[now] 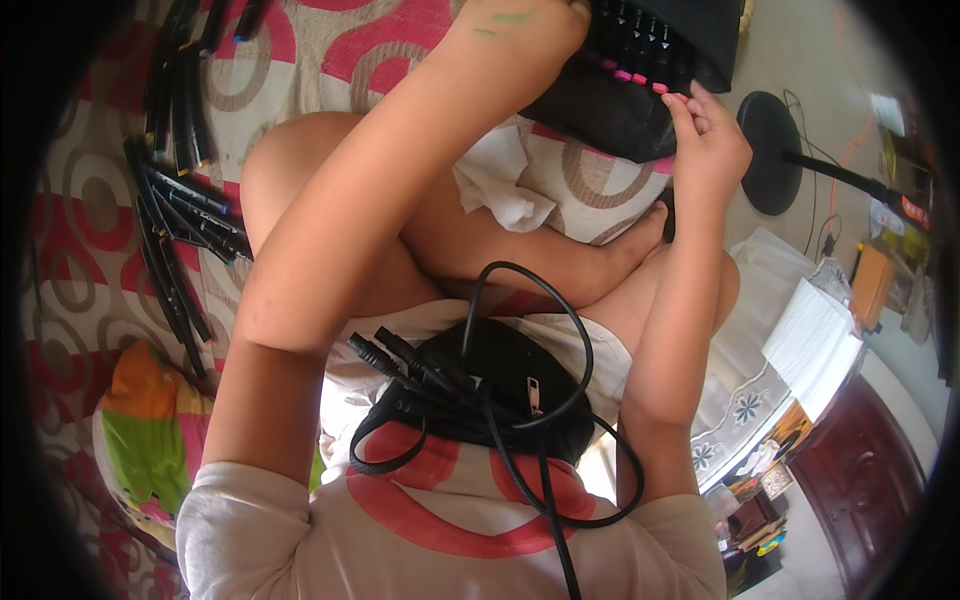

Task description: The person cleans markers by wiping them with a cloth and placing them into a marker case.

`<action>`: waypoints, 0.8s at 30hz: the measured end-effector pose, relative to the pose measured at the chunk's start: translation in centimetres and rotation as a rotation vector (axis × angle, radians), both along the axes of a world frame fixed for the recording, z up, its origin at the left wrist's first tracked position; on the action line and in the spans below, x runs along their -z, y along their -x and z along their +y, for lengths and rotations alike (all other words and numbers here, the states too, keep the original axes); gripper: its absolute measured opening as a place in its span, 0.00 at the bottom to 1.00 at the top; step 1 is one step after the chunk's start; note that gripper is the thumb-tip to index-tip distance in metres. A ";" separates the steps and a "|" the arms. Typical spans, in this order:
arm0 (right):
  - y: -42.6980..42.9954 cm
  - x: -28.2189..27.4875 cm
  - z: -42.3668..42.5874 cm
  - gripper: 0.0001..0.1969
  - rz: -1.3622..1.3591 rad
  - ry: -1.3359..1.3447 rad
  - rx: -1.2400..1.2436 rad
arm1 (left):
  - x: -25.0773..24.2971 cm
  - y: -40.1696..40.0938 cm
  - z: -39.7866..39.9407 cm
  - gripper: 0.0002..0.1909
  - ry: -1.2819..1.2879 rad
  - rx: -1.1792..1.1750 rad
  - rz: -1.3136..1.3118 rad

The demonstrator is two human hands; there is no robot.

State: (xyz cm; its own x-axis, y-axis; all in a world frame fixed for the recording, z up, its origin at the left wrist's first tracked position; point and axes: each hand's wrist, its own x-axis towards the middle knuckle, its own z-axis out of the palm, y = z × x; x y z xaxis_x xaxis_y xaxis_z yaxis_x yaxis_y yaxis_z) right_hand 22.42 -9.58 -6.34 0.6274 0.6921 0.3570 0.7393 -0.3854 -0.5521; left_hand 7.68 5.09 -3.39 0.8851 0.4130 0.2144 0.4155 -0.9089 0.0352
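Note:
Before me, at the top of the view, lies a black zippered-type case [600, 120] holding a row of black markers [637, 34] with pink and coral ends. My right hand [709, 127] pinches the coral end of a marker [679, 97] at the row's right end, between thumb and fingertips. My left hand [536, 30] reaches to the case's left side, its back marked with green streaks. The top edge of the view cuts off its fingers, so its grip is hidden.
Several loose black markers [180, 112] lie left on the patterned cloth [322, 37]. Crumpled white tissue [510, 180] rests by my crossed legs. A black pouch with looped cables [502, 375] sits at my waist. Right of the case stands a round black stand base [770, 154].

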 end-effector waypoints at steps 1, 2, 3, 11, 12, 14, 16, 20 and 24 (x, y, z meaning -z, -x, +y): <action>-0.1 0.1 -0.1 0.14 0.085 -0.015 0.012 | 0.0 0.0 0.0 0.18 0.002 0.009 -0.016; -0.1 0.2 -0.1 0.14 0.169 -0.029 0.024 | 0.0 0.1 -0.1 0.18 0.002 0.008 -0.016; -0.1 0.1 -0.1 0.14 0.169 -0.030 0.022 | -0.2 0.1 -0.2 0.19 0.063 0.007 -0.042; -0.5 -0.2 -0.3 0.15 0.482 -0.152 -0.062 | 0.8 0.0 -1.2 0.30 -0.027 0.057 -0.147; -0.3 -0.3 -0.3 0.15 0.481 -0.152 -0.061 | 0.9 0.1 -1.1 0.30 -0.027 0.058 -0.148; 0.1 -0.5 -0.4 0.16 0.336 -0.047 -0.052 | 0.9 0.3 -1.0 0.32 -0.001 0.061 -0.110; -0.3 0.4 -0.4 0.15 0.263 -0.067 -0.041 | 0.5 0.2 -1.4 0.32 0.013 0.111 -0.132; 1.2 -0.7 0.0 0.13 0.234 0.034 0.039 | 1.0 0.1 -2.0 0.32 0.048 0.188 -0.127; 0.3 0.4 -0.1 0.14 0.075 0.053 0.012 | 1.2 -0.7 -3.0 0.31 0.009 0.267 -0.098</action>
